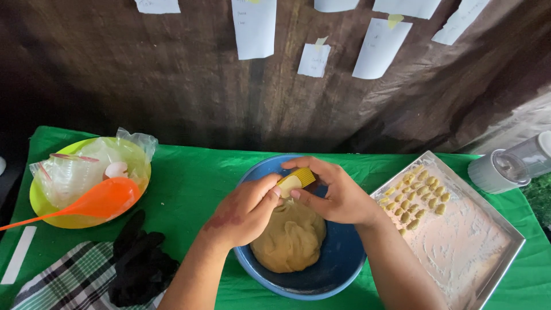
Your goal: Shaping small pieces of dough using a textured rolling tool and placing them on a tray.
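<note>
Right hand: your right hand (338,198) grips a yellow ridged tool (296,180).
Left hand: your left hand (244,212) pinches dough against it.
Place: over the blue bowl (338,270), table middle.
Dough lump: dough lump (290,238) in bowl.
Tray: floured tray (465,247) at right edge.

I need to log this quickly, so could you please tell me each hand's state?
Left hand: closed, fingertips pinching the dough piece.
Right hand: closed on the yellow ridged tool.
</note>
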